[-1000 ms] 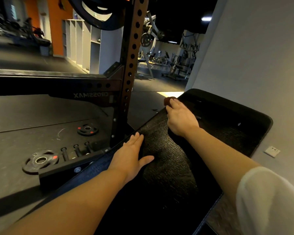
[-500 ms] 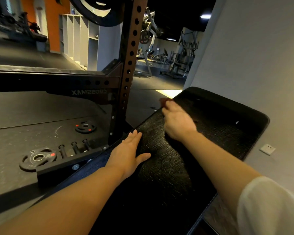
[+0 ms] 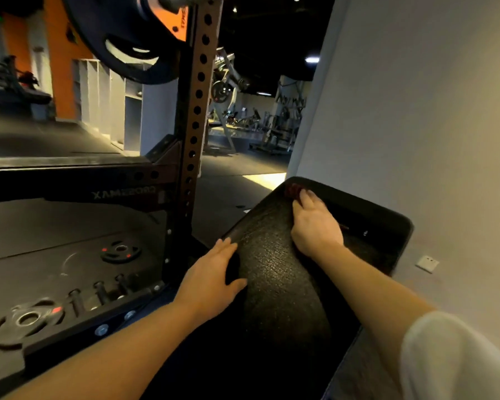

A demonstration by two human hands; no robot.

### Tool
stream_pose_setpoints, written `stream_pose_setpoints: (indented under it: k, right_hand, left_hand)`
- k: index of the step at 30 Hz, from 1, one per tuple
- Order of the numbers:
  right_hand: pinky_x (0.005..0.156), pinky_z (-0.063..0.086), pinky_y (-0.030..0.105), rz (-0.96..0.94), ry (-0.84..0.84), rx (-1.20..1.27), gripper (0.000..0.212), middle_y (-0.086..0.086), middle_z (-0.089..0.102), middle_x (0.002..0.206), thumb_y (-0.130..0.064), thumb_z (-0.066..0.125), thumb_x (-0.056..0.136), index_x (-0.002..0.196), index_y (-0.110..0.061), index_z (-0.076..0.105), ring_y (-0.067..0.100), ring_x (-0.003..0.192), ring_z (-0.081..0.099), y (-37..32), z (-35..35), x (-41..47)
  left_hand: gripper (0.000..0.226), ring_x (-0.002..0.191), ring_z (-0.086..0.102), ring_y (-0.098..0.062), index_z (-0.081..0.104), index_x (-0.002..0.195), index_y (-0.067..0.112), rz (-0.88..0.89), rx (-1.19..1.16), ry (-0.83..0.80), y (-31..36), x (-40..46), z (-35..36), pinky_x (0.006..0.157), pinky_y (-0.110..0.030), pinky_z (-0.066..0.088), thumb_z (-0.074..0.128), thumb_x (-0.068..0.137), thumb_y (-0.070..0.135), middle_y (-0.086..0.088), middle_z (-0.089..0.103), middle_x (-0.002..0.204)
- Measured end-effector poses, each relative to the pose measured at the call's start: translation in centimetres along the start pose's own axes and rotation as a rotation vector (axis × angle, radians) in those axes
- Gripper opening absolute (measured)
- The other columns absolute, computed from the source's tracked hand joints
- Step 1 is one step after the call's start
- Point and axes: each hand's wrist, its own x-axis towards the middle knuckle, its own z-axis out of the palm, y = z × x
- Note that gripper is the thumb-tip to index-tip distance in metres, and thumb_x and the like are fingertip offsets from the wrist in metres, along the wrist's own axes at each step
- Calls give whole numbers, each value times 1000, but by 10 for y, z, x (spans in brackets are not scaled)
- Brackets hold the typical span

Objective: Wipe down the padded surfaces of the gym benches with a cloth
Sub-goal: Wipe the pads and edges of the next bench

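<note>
The bench pad is black with a grainy, pebbled skin that catches a dull shine along its middle, and a smooth rounded border runs around its far end. It slopes away from the camera, with its far end close to the grey wall on the right.

The right hand lies on the pad near its far left corner, fingers curled down over a dark red cloth. Only a small bunched bit of the cloth shows past the fingertips, right at the pad's edge; the rest is hidden under the hand.

The left hand rests flat on the pad's left edge, nearer the camera, fingers straight and close together, thumb spread out onto the pad, holding nothing.

Just left of the bench stands a rack post with a row of holes, and a big weight plate hangs near its top. On the dark floor to the left lie two small plates with red marks, one beside short storage pegs. A white socket sits low on the wall.
</note>
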Motion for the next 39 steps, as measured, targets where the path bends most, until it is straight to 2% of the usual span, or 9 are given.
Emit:
stream_pose_setpoints:
  k: [5,13,20,23,26,30,34,36,39]
  right_hand:
    - [120,12,36,-286,-149,88,60,-3,10,162,-20,52,95,151,-22,30,15,149,6,-24,11,-14]
    - [120,20,44,66,-42,72,49,7,20,159,-21,41,98,144,-8,41,25,148,12,-19,32,80]
    - [121,15,40,-154,-14,40,50,8,19,159,-19,46,96,145,-11,40,24,147,15,-3,23,29]
    - [110,36,40,122,-7,60,39,4,37,147,-19,47,94,132,-15,52,24,134,37,42,9,50]
    - [97,40,37,338,2,117,38,9,48,132,-18,47,90,125,-7,56,29,121,44,65,4,78]
    - [109,34,40,101,-48,56,41,8,35,148,-18,49,92,132,-10,52,27,136,34,20,12,55]
    - [119,8,33,-242,-88,14,58,9,10,162,-17,43,96,151,-8,28,22,149,7,-15,15,6]
    - [119,9,32,-251,-79,37,58,7,9,162,-17,44,96,151,-10,28,20,149,7,-8,14,4]
    - [119,17,38,-63,-55,36,54,6,13,162,-18,42,97,149,-11,33,22,149,10,7,16,39]
  left_hand:
    - [82,148,14,-21,16,153,12,39,-19,-81,39,54,12,118,-38,23,65,90,28,-8,19,160]
    - [87,149,6,-15,11,155,17,10,-47,-121,26,62,21,117,-26,13,63,90,41,-2,3,163]
    - [86,149,10,-15,16,154,18,33,-9,-106,27,62,16,119,-27,13,66,88,40,-3,8,162]
    - [85,149,7,-13,16,154,19,48,-31,-107,23,62,17,119,-27,11,66,89,37,-1,8,162]
    - [84,148,6,-12,15,154,20,53,-57,-102,22,60,17,119,-27,10,66,89,35,0,8,162]
    - [84,149,7,-13,16,154,19,56,-33,-93,21,60,17,120,-28,11,66,89,36,-1,8,162]
    - [83,149,6,-15,15,154,19,47,7,-116,25,60,15,120,-31,13,65,90,36,-2,7,162]
    - [83,149,6,-15,15,154,19,45,17,-128,26,59,13,120,-31,13,64,90,37,-2,6,162]
    - [83,149,6,-15,14,155,21,49,18,-132,24,59,13,119,-29,13,64,90,38,-1,6,162]
